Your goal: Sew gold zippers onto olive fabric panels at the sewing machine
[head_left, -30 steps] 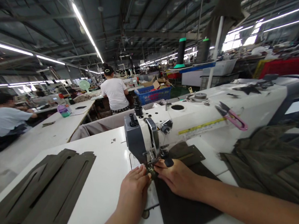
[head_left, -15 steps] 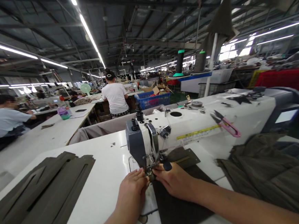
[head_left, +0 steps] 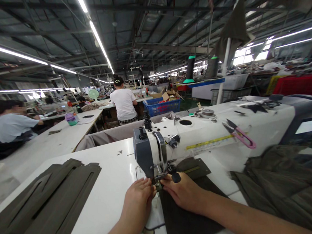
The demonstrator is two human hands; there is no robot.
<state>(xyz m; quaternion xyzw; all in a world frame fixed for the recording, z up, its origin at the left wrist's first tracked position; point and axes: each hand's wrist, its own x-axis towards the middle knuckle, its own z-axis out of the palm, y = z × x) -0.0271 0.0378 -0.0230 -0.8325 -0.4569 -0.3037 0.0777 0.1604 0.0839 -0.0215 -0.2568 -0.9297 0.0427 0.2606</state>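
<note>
A white sewing machine (head_left: 211, 135) stands on a white table (head_left: 106, 199). A dark olive fabric piece (head_left: 185, 220) lies under its presser foot (head_left: 160, 178). My left hand (head_left: 137, 200) rests just left of the foot, fingers together, pressing down at the fabric's edge. My right hand (head_left: 184, 192) lies flat on the fabric right of the foot, fingertips at the needle area. What the fingertips pinch is hidden by the foot.
A stack of cut olive pieces (head_left: 49, 198) lies at the left. A heap of olive garment (head_left: 280, 184) sits right. Pink thread snips (head_left: 239, 134) rest on the machine arm. A person in white (head_left: 123, 102) sits beyond; another person (head_left: 12, 127) at far left.
The view has shifted a little. Both hands stay at the presser foot on the fabric, hardly moved.
</note>
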